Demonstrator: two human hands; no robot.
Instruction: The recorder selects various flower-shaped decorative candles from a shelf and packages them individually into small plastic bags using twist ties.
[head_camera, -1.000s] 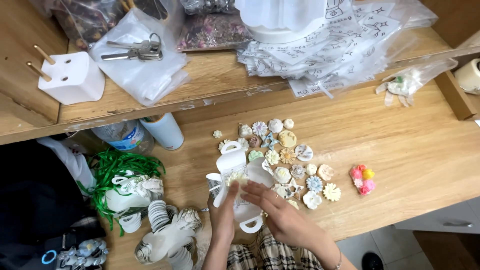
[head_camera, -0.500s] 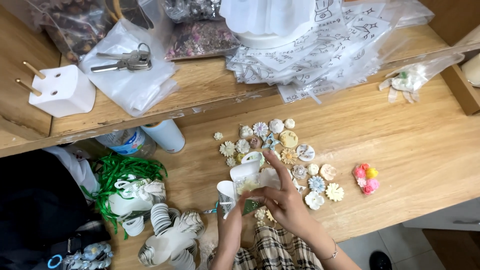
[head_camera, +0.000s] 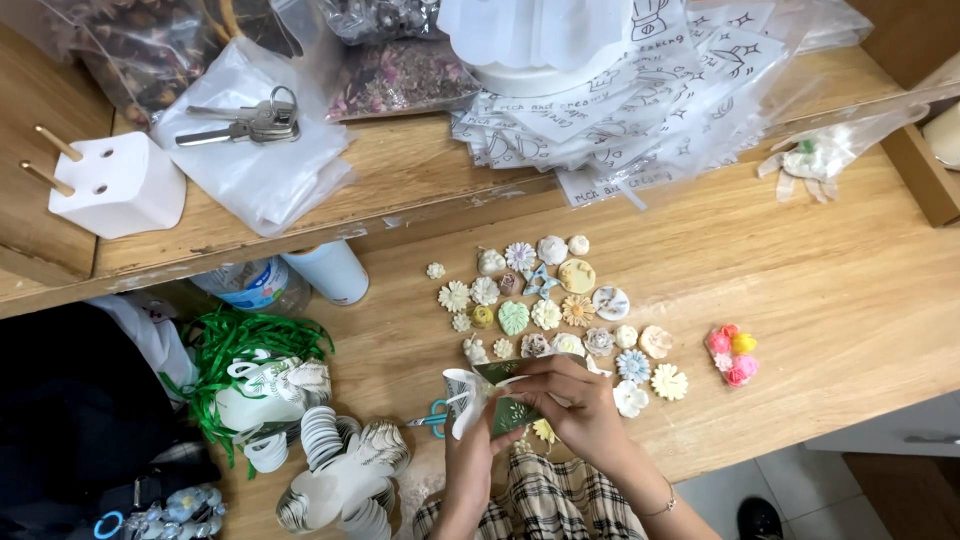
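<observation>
Both hands (head_camera: 520, 415) folding small paper box (head_camera: 490, 398), white outside; green patterned flaps

Both hands are brought together low in the head view, right at the body. The left hand (head_camera: 468, 452) is raised straight up from the bottom edge, fingers pinched shut. The right hand (head_camera: 568, 398) is angled in from the right, fingers curled and closed beside the left's, a thin bracelet worn on its wrist.
</observation>
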